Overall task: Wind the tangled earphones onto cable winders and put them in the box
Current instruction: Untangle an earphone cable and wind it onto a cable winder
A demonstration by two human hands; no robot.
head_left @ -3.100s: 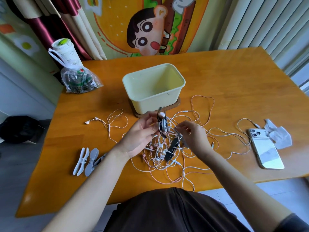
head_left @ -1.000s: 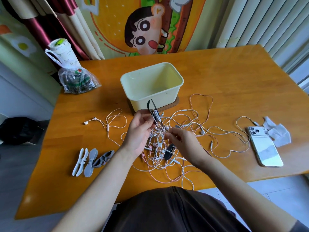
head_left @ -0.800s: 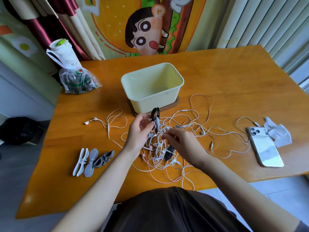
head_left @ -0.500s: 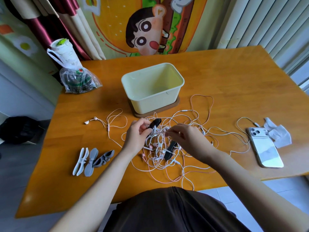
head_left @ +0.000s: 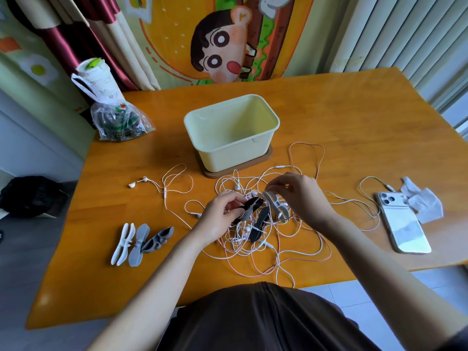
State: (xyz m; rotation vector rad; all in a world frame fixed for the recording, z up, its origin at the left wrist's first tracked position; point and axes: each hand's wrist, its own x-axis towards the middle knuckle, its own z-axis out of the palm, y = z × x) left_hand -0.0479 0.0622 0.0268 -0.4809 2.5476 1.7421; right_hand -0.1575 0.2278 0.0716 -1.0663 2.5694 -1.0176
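Slanting toward the box (head_left: pixel 235 155), seemingly: black winder (head_left: pixel 251 204) in left hand (head_left: pixel 222 217).

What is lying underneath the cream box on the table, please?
A brown flat base sits under the cream box; only its front and right edges show. The box covers the rest, so its full shape cannot be seen.

Your left hand (head_left: pixel 222 219) curls round a black cable winder (head_left: pixel 254 202); your right hand (head_left: pixel 304 198), just beside it, pinches a grey cable winder (head_left: pixel 277 208) from above.
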